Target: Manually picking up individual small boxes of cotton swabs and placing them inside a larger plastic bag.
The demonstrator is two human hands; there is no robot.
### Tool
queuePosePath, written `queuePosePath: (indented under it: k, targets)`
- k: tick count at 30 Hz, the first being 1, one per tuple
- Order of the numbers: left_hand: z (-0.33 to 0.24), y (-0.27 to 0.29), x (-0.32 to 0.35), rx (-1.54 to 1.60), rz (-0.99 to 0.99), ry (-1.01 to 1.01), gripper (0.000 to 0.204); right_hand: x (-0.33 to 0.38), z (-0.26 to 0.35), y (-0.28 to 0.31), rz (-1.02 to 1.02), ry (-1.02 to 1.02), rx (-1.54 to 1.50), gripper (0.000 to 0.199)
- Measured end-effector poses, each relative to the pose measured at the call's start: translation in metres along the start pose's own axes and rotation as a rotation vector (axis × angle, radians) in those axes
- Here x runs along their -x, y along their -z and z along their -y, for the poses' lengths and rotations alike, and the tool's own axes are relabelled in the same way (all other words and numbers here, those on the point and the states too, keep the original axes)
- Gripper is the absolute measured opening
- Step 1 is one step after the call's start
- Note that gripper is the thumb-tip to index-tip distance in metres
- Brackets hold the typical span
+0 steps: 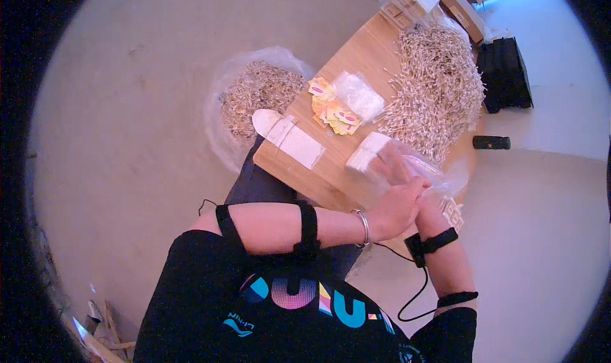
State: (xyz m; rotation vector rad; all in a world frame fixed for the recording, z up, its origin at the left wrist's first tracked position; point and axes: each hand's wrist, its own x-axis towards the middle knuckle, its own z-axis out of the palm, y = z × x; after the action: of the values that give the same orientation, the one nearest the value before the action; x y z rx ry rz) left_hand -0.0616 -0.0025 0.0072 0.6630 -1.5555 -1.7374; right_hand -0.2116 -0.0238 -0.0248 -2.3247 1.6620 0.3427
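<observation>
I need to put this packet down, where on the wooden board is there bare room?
Bare wood shows on the board between the clear bag of white pieces and the far cartons, and in a strip between the white slab and the white block. The stick pile crowds the right side.

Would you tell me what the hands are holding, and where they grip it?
Both hands, left hand uppermost, hold a clear plastic bag at its near end.

A small packing workshop is showing here: heaps of thin sticks [439, 76] are covering a wooden worktop [347, 153] beside a bagful [261, 95] lying on bare floor [127, 108].
</observation>
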Motion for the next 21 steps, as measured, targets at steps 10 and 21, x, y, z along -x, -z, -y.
queuePosePath:
  k: [10,21]
  targets:
    - [0.005,0.016,0.003,-0.02,0.058,0.023,0.029,-0.012,-0.01,-0.066,-0.236,-0.453,-0.541,0.038]
    - [0.017,0.027,0.001,-0.088,-0.014,-0.109,0.032,-0.016,0.007,-0.048,-0.283,-0.212,-0.131,0.038]
